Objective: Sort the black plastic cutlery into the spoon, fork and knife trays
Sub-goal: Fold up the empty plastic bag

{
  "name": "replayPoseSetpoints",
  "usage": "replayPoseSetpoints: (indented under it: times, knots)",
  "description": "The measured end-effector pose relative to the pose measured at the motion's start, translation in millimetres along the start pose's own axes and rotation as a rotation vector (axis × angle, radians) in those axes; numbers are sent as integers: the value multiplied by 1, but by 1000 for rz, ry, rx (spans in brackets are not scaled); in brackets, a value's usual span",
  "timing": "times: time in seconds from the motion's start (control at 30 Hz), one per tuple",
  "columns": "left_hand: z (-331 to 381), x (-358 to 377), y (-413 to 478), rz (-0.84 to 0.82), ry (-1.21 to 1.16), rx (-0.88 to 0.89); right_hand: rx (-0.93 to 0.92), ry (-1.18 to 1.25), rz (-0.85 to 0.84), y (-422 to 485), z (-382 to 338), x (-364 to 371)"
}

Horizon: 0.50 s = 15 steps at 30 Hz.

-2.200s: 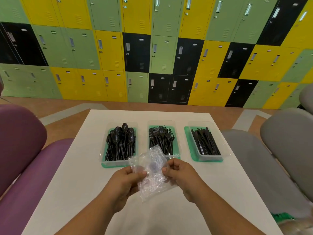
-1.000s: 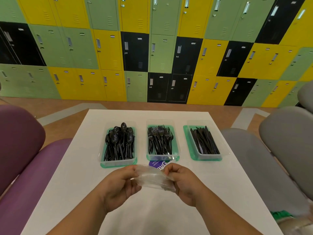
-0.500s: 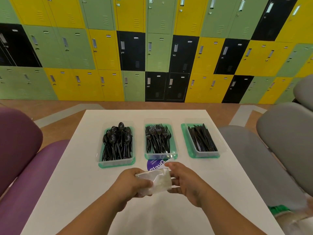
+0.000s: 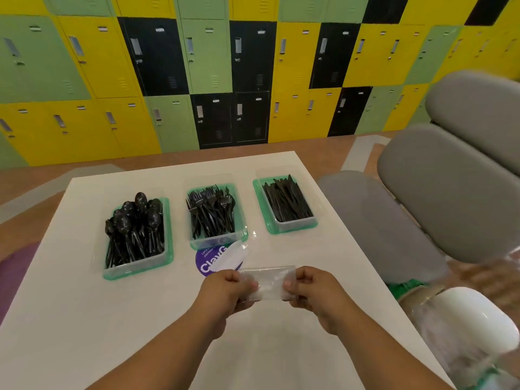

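Three clear trays with green bases stand in a row on the white table (image 4: 84, 319). The left tray (image 4: 135, 270) holds black spoons (image 4: 135, 223), the middle tray (image 4: 216, 243) black forks (image 4: 211, 209), the right tray (image 4: 292, 226) black knives (image 4: 285, 199). In front of the fork tray, my left hand (image 4: 225, 291) and my right hand (image 4: 312, 291) both pinch a folded clear plastic bag (image 4: 268, 282), stretched flat between them just above the table. No cutlery is in either hand.
A purple round sticker (image 4: 206, 263) lies on the table by the fork tray. Grey padded seats (image 4: 422, 198) stand at the right, a purple seat (image 4: 11, 274) at the left. A white rounded object (image 4: 472, 319) sits low right. Coloured lockers (image 4: 211, 66) fill the far wall.
The crumpled clear bag has been folded smaller and is now pulled flat between both hands. The view has swung to the right and tilted, uncovering the purple sticker.
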<state>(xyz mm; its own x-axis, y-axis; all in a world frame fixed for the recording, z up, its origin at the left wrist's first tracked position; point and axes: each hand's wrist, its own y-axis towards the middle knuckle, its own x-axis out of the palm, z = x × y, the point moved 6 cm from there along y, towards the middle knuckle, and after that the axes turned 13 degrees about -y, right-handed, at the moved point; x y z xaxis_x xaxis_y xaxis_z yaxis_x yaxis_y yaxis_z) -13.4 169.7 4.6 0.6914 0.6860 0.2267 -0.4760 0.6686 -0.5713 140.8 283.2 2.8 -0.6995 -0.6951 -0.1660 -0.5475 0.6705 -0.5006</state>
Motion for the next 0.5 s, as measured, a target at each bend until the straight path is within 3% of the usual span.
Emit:
replayPoseSetpoints:
  times: [0.13, 0.23, 0.37, 0.5]
  knots:
    - [-17, 41, 11, -112, 114, -58, 33, 30, 92, -3, 29, -39]
    - [-30, 71, 16, -214, 202, -113, 111, 120, 364, -1, 65, -91]
    - [-32, 90, 22, -218, 245, -136, 229, 334, 713, -12, 106, -160]
    - [-33, 105, 30, -187, 275, -128, 343, 411, 895, -31, 137, -213]
